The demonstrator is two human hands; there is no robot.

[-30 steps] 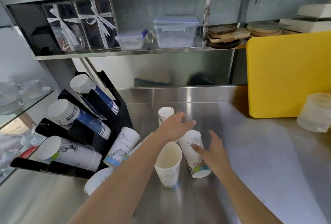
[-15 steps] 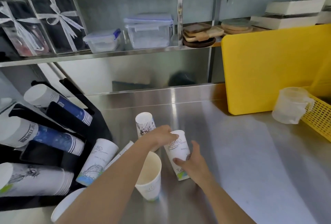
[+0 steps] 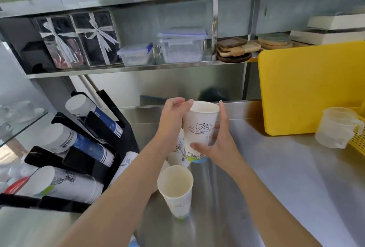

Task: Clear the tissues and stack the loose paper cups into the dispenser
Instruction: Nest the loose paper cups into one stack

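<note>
while the right hand [image 3: 219,144] wraps a raised paper cup [image 3: 200,126] above the steel counter [image 3: 296,177], the left hand [image 3: 173,116] pinches its rim; another cup [image 3: 176,189] stands below, beside the black dispenser [image 3: 83,160].

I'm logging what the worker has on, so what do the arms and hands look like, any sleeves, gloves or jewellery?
Both forearms are bare to the frame's edge: no sleeves show. The left hand and right hand wear no gloves. No watch, bracelet or ring is visible on the wrists or fingers.
</note>
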